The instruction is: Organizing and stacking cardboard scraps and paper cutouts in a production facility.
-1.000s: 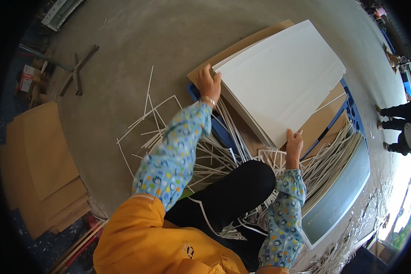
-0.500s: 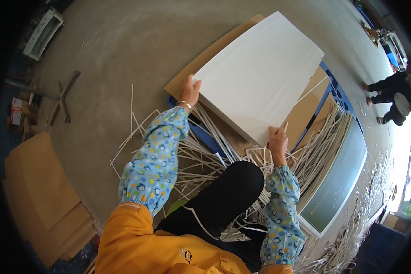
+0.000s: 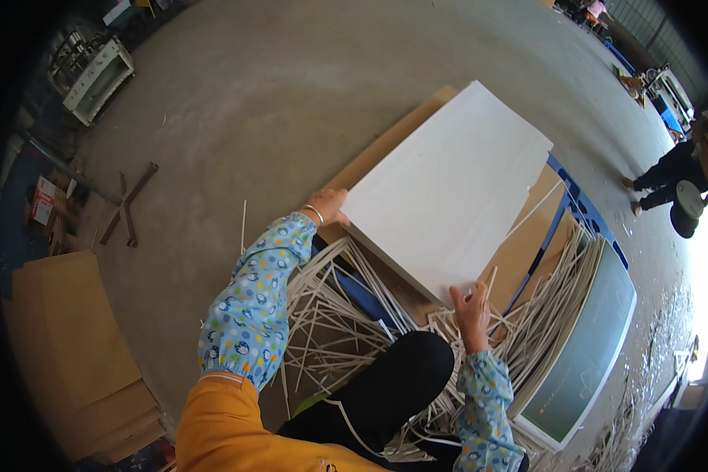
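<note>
White panel: a large flat white board [image 3: 452, 189] lies on a stack of brown boards [image 3: 527, 252] over a blue pallet frame [image 3: 578, 208] — a second ago it sat squarer to the stack; it has since swung round, its far corner now over the frame.
Left hand: the left hand [image 3: 326, 206] is closed over the panel's near-left corner, fingers curled round the edge — gripping it.
Right hand: the right hand [image 3: 472, 305] is clamped on the panel's near edge, thumb on top, fingers under.
Change: both hands have kept their hold while the panel slid and turned across the stack — by my reading it is being shifted or squared, not yet let go.
Around the panel: white offcut strips [image 3: 330, 315] litter the concrete floor [image 3: 236, 118] below its near edge; a framed dark sheet [image 3: 586, 354] lies to its right; loose cardboard sheets [image 3: 67, 346] sit well to its left.
</note>
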Tool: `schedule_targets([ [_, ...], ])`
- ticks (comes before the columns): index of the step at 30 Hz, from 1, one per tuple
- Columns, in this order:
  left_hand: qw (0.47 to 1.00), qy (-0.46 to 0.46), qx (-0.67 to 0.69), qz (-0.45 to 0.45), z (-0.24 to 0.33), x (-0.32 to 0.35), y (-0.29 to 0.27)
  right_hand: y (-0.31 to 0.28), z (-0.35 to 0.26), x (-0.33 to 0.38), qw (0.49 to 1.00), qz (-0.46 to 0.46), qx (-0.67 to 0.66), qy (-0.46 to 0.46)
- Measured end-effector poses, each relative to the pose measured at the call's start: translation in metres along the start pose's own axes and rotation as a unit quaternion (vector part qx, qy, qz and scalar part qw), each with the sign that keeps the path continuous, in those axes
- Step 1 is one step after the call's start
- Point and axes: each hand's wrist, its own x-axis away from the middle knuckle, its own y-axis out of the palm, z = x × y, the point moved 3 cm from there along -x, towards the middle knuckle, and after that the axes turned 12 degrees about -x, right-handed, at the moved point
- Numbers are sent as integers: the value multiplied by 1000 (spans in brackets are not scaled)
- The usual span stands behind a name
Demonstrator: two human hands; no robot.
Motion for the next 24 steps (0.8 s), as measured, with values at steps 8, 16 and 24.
schedule_targets([
  [8, 999, 14, -42, -16, 0, 2, -7, 12, -17, 16, 995, -84, -51, -10],
  [16, 1000, -18, -14, -13, -10, 7, -2, 13, -22, 12, 989, -128, -64, 25],
  [24, 951, -60, 142, 270, 14, 21, 29, -85, 64, 54, 991, -95, 92, 26],
])
